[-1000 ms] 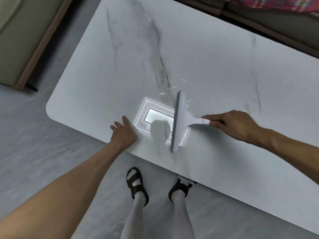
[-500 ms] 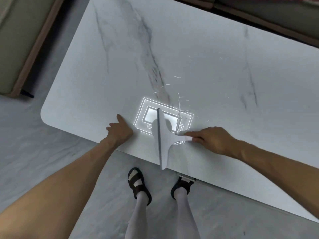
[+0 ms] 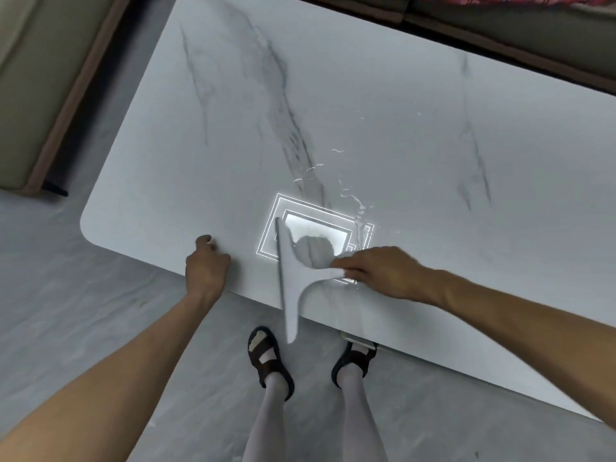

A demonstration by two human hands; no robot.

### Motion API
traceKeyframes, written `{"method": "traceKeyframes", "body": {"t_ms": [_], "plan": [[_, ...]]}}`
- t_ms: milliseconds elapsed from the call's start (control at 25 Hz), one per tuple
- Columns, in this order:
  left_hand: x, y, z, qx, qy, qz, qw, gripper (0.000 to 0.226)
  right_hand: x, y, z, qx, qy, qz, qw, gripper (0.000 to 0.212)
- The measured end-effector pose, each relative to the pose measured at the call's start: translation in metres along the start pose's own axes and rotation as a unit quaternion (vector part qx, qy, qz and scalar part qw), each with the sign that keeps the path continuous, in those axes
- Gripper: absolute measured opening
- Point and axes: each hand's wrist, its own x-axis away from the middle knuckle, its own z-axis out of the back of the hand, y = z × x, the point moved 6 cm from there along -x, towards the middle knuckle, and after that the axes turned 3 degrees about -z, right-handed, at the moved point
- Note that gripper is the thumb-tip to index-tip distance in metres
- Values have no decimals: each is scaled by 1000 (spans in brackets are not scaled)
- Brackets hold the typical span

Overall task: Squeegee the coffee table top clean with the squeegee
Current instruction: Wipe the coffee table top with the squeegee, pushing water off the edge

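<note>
A white marble coffee table top (image 3: 383, 95) fills most of the view. My right hand (image 3: 383, 271) grips the handle of a pale grey squeegee (image 3: 288, 281) near the table's front edge. The blade runs front to back, and its near end hangs past the edge over the floor. My left hand (image 3: 206, 268) rests on the front edge of the table, fingers curled, just left of the blade. Thin streaks and droplets of water (image 3: 350, 195) lie behind and to the right of the blade. A bright ceiling-light reflection (image 3: 316, 228) shines under the squeegee.
A beige sofa (image 3: 36, 78) stands left of the table, and another seat with a red plaid cloth (image 3: 533, 1) lies beyond the far edge. My sandalled feet (image 3: 270, 358) stand on the grey floor under the front edge.
My right hand has drawn the squeegee leftward and toward me across the wet patch, until the blade's end passed the front edge. My left hand has curled its fingers on the edge.
</note>
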Motion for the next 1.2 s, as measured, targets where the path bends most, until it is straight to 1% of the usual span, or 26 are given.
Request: {"method": "traceKeyframes", "body": {"t_ms": [40, 160, 200, 280, 400, 440, 520, 600, 680, 760, 800, 880, 960, 1040, 1120, 1200], "plan": [[0, -9, 9, 12, 20, -2, 1000, 47, -21, -27, -13, 3, -12, 26, 1000, 36], [-8, -32, 31, -43, 69, -28, 996, 19, -76, -88, -31, -10, -14, 62, 998, 38], [-11, -36, 35, -52, 77, -29, 995, 15, -89, -97, -31, -7, -4, 61, 998, 38], [-13, -40, 33, -52, 76, -27, 995, 20, -104, -99, -29, 3, 13, 50, 999, 38], [-8, -29, 16, -56, 41, -44, 997, 33, -90, -71, -14, 7, 34, 34, 999, 36], [-5, -23, 8, -69, 22, -57, 996, 33, -76, -54, -7, 7, 45, 25, 999, 34], [3, -8, -10, -118, -22, -103, 987, 26, -44, -11, 8, 3, 61, -20, 998, 34], [15, 9, -28, -168, -55, -154, 972, 37, -8, 39, 21, 23, 67, -85, 994, 35], [29, 26, -43, -194, -52, -192, 961, 44, 29, 80, 34, 49, 75, -139, 986, 35], [39, 39, -54, -208, -46, -214, 953, 44, 55, 98, 44, 48, 105, -165, 979, 35], [43, 45, -58, -205, -48, -215, 954, 44, 62, 98, 44, 37, 116, -162, 979, 35], [48, 50, -63, -185, -52, -197, 961, 44, 60, 77, 28, 11, 107, -121, 987, 36], [55, 51, -66, -157, -48, -173, 971, 45, 45, 43, -6, -6, 60, -65, 996, 36], [61, 50, -70, -144, -49, -149, 977, 45, 29, 17, -39, -11, 16, -28, 999, 34], [63, 49, -78, -157, -66, -138, 976, 47, 22, 19, -50, -3, 14, -22, 1000, 33], [65, 52, -88, -200, -89, -136, 966, 48, 31, 49, -42, 5, 32, -43, 999, 33]]}}
